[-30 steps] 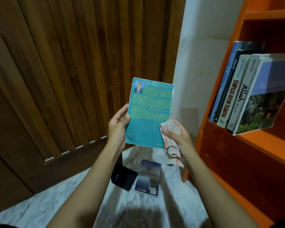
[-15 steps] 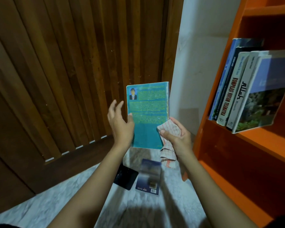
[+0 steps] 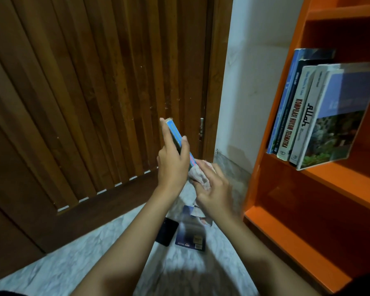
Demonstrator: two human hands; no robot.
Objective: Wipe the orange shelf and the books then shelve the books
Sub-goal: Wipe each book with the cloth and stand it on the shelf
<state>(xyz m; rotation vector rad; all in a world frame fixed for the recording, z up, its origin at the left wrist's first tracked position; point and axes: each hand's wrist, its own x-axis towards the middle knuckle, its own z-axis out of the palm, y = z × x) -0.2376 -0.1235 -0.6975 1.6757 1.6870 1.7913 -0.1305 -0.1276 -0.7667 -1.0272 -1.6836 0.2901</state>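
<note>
Turned edge-on since earlier: teal book (image 3: 178, 139), left hand (image 3: 173, 165) fingers clamped around it; right hand (image 3: 214, 192) fingers pinching cloth (image 3: 198, 175) against its lower end; orange shelf (image 3: 338, 178) holds leaning books (image 3: 320, 116).

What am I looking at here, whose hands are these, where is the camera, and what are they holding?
No machine here: a person wears one camera on the head, looking down at their own two bare hands. The left hand holds a thin teal book edge-on. The right hand presses a striped cloth against the book's lower end. On the pale marble floor below lie a dark blue book and a flat black item, perhaps a phone. On the right stands an orange shelf with a row of books leaning on one of its boards. Behind is a wooden slatted door.
</note>
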